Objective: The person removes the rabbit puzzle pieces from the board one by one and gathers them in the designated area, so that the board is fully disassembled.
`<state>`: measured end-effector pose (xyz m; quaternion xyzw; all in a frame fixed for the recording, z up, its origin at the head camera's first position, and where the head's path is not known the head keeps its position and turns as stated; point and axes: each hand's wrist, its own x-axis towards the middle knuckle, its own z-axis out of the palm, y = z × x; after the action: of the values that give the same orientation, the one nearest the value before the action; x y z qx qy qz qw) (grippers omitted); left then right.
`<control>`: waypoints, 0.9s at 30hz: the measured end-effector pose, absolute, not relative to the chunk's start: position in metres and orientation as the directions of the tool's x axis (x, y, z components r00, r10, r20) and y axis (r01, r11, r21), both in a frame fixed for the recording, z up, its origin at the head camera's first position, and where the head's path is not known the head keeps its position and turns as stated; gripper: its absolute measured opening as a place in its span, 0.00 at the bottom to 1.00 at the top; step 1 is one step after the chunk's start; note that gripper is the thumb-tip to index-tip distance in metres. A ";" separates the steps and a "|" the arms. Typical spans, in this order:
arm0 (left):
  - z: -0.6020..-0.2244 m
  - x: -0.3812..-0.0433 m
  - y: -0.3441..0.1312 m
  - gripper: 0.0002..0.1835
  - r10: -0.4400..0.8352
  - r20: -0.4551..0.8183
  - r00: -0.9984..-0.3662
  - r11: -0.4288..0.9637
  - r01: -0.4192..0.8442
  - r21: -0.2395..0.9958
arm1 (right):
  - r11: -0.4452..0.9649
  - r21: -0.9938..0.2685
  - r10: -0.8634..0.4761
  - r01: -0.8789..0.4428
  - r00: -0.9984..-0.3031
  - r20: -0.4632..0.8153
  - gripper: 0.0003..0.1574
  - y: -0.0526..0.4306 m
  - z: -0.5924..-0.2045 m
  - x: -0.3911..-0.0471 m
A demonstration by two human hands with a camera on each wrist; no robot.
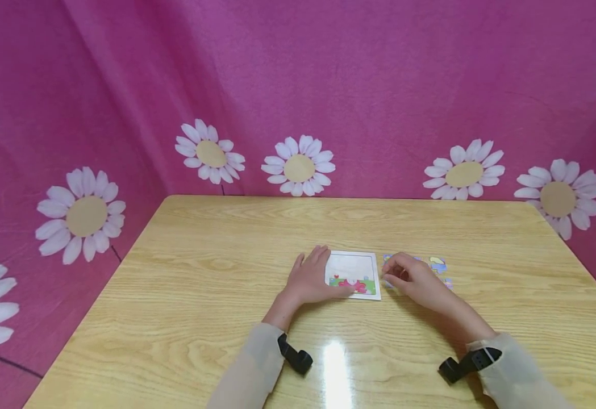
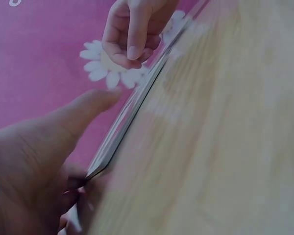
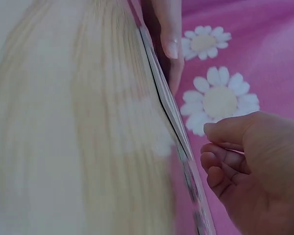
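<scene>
While left hand [image 1: 308, 281] spreads, fingers apart, on puzzle board [image 1: 353, 264] | right hand [image 1: 420, 284] curls, fingers together, near pieces [image 1: 438, 264]

A curtained place, kind of room unclear: pink cloth [image 1: 369, 85] with daisies [image 1: 299, 168] hangs beyond the left grip [image 1: 308, 282]; a wooden table [image 1: 216, 255] lies below it.
</scene>
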<state>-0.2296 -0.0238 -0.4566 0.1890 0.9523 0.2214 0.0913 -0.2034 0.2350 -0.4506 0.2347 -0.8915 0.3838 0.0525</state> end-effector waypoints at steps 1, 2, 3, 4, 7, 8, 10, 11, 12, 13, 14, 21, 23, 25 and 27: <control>-0.455 -0.231 -0.026 0.58 0.418 -0.093 -0.904 0.822 0.332 0.462 | 0.591 -0.660 -0.387 -0.464 -0.881 0.272 0.05 0.231 -0.451 -0.204; -0.454 -0.232 -0.029 0.58 0.433 -0.100 -0.896 0.816 0.342 0.466 | 0.590 -0.661 -0.393 -0.464 -0.880 0.267 0.05 0.228 -0.451 -0.205; -0.454 -0.233 -0.031 0.58 0.446 -0.106 -0.889 0.810 0.351 0.469 | 0.591 -0.661 -0.398 -0.463 -0.880 0.261 0.05 0.224 -0.451 -0.205; -0.453 -0.233 -0.033 0.58 0.460 -0.111 -0.881 0.803 0.359 0.476 | 0.590 -0.664 -0.402 -0.459 -0.880 0.252 0.05 0.220 -0.451 -0.206; -0.451 -0.235 -0.038 0.57 0.491 -0.125 -0.862 0.786 0.376 0.491 | 0.589 -0.673 -0.417 -0.447 -0.882 0.220 0.05 0.211 -0.450 -0.208; -0.450 -0.235 -0.040 0.57 0.499 -0.133 -0.856 0.781 0.379 0.496 | 0.590 -0.675 -0.421 -0.444 -0.882 0.212 0.05 0.208 -0.450 -0.209; -0.448 -0.236 -0.044 0.57 0.516 -0.139 -0.845 0.768 0.383 0.514 | 0.588 -0.675 -0.435 -0.445 -0.878 0.199 0.05 0.202 -0.448 -0.211; -0.448 -0.237 -0.045 0.57 0.524 -0.140 -0.840 0.760 0.386 0.523 | 0.583 -0.679 -0.446 -0.447 -0.874 0.193 0.06 0.199 -0.448 -0.212; -0.447 -0.237 -0.046 0.56 0.532 -0.141 -0.835 0.752 0.390 0.531 | 0.582 -0.681 -0.453 -0.445 -0.873 0.183 0.06 0.196 -0.447 -0.213; -0.447 -0.238 -0.048 0.56 0.540 -0.143 -0.829 0.746 0.393 0.538 | 0.580 -0.681 -0.460 -0.447 -0.870 0.178 0.07 0.193 -0.447 -0.214; -0.447 -0.239 -0.049 0.56 0.549 -0.143 -0.823 0.738 0.398 0.545 | 0.578 -0.683 -0.469 -0.447 -0.867 0.170 0.07 0.191 -0.446 -0.214; -0.449 -0.244 -0.055 0.53 0.600 -0.127 -0.790 0.690 0.430 0.582 | 0.532 -0.697 -0.532 -0.481 -0.830 0.167 0.10 0.177 -0.448 -0.219; -0.450 -0.245 -0.056 0.52 0.608 -0.120 -0.785 0.680 0.437 0.589 | 0.531 -0.693 -0.543 -0.488 -0.823 0.164 0.11 0.174 -0.447 -0.220; -0.451 -0.246 -0.057 0.52 0.614 -0.114 -0.781 0.673 0.443 0.593 | 0.531 -0.684 -0.557 -0.500 -0.815 0.162 0.13 0.171 -0.447 -0.221; -0.452 -0.246 -0.058 0.52 0.619 -0.109 -0.778 0.668 0.447 0.595 | 0.529 -0.680 -0.568 -0.508 -0.807 0.161 0.14 0.169 -0.447 -0.221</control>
<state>-0.2464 -0.0575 -0.4522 0.2960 0.9003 0.2801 0.1528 -0.2210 0.1694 -0.4474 0.3079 -0.8733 0.3753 -0.0404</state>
